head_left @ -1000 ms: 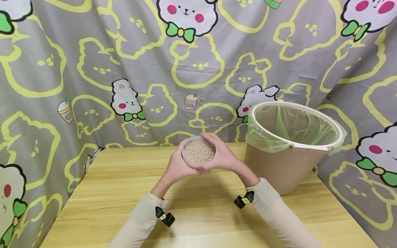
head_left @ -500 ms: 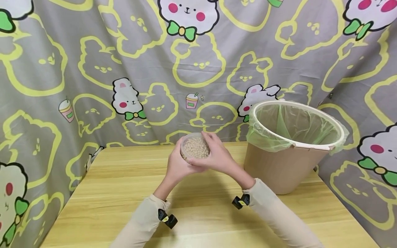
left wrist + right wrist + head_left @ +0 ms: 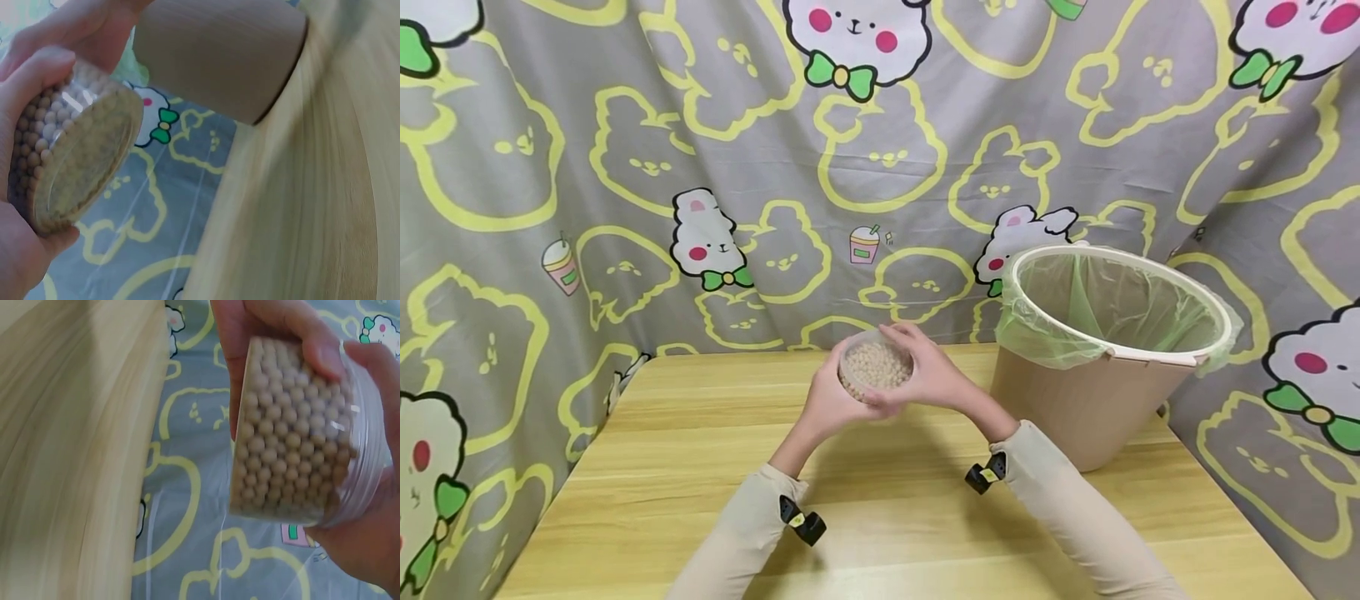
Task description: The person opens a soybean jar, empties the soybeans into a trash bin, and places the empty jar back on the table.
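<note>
A clear round plastic jar (image 3: pixel 875 367) full of small beige balls is held above the wooden table, tilted so its top faces the head camera. My left hand (image 3: pixel 831 402) grips it from the left, fingers curled round the body. From the right, my right hand (image 3: pixel 938 377) curls round the rim end. In the right wrist view, the balls (image 3: pixel 47 134) (image 3: pixel 290 434) fill most of the jar, with a ridged clear band at the rim end. Whether that band is a separate lid, I cannot tell. The left wrist view shows the jar's flat base.
A beige trash bin (image 3: pixel 1075 408) with a green bag liner (image 3: pixel 1048 342) folded over its rim stands at the table's right. The wooden table (image 3: pixel 700 433) lies beneath both arms. Behind hangs a grey curtain (image 3: pixel 760 158) with cartoon prints.
The right hand has turned back and forth at the jar's rim, its thumb swinging left and then back right. The jar has shifted slightly. The left hand keeps its grip.
</note>
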Demonstrator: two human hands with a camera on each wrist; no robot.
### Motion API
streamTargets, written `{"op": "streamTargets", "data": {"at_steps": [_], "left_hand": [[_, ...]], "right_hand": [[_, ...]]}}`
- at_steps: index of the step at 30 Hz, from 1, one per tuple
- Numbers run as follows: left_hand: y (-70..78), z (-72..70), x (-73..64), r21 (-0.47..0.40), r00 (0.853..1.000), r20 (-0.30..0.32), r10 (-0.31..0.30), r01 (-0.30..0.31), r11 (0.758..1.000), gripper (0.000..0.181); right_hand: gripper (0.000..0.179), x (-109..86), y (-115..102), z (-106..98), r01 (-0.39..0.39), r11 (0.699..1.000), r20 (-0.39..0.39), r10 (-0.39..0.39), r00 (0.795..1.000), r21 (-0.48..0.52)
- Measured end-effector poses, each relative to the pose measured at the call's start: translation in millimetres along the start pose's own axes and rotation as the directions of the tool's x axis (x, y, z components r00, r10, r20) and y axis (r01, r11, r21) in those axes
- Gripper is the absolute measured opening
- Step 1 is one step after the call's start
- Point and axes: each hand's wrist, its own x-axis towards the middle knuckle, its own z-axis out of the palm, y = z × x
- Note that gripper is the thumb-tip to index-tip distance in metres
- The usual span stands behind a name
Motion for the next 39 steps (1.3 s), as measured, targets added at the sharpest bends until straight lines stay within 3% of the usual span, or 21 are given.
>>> {"op": "streamTargets", "data": {"at_steps": [7, 16, 22, 26, 29, 39], "left_hand": [[-10.9, -3.7, -0.5, -0.096, 0.993, 0.109, 0.036, -0.025, 0.995, 0.113], [-14.4, -3.6, -1.2, -0.157, 0.98, 0.179, 0.088, -0.06, 0.986, 0.116], [-16.5, -4.3, -4.5, -0.117, 0.989, 0.143, 0.029, -0.012, 0.993, 0.113], [-16.9, -9.0, -6.0, -0.116, 0.993, 0.116, 0.031, -0.018, 0.993, 0.111], [-16.8, -15.7, -6.9, -0.116, 0.994, 0.099, 0.049, -0.038, 0.993, 0.109], [-20.3, -43.2, -12.7, -0.078, 1.0, 0.018, 0.007, -0.005, 0.997, 0.11]], "right_hand": [[0.104, 0.0, 12.8, -6.1, 0.131, 0.991, 0.093, -0.134, 0.987, 0.041], [0.096, -1.0, 24.4, -12.7, 0.146, 0.985, 0.134, -0.157, 0.978, 0.09], [0.1, -5.0, 24.4, -16.9, 0.103, 0.992, 0.083, -0.11, 0.991, 0.078], [0.099, -9.8, 30.8, -20.9, 0.076, 0.994, 0.032, -0.079, 0.996, 0.08], [0.098, -15.6, 37.2, -23.3, 0.034, 0.996, 0.004, -0.035, 0.999, 0.079], [0.095, -41.7, 71.7, -18.4, -0.127, 0.991, -0.012, 0.128, 0.992, 0.038]]}}
